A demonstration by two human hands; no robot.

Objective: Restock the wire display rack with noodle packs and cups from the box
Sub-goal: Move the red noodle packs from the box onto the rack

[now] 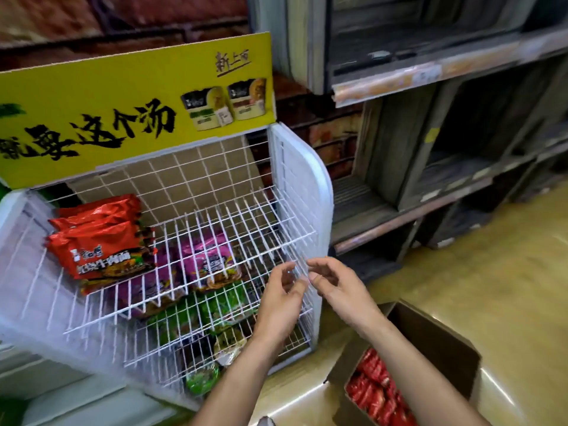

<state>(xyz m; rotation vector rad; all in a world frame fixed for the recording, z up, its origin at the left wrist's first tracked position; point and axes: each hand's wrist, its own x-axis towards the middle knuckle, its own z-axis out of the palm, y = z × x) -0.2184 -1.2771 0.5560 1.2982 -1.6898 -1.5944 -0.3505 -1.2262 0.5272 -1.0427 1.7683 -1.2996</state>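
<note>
white wire display rack [301, 186] on the left of the scene, under a yellow sign [123, 103] with black lettering and two pictured packs. on the left part of the top wire shelf [246, 222]: a stack of red noodle packs [101, 244], tilted toward the near edge; right part of that shelf bare wire. one tier down, seen through the wire: purple noodle packs [209, 259]. below those, green noodle packs [215, 309]. lower again, near the floor: a green-lidded noodle cup [201, 378], with another item just above it, too blurred to name.

just in front of the near right corner of the top shelf: left hand [281, 298], fingers loosely curled, holding nothing visible. close beside it on the right: right hand [333, 287], fingers also relaxed and slightly bent, nothing in its grasp. fingertips of the two nearly meeting, blurred, apparently not on the wire.

at near right on the glossy floor [491, 272]: open cardboard box [436, 342], just beside the rack's foot, with red packs in the box [378, 392] packed on edge. far right: dark wooden shelving [430, 179].
</note>
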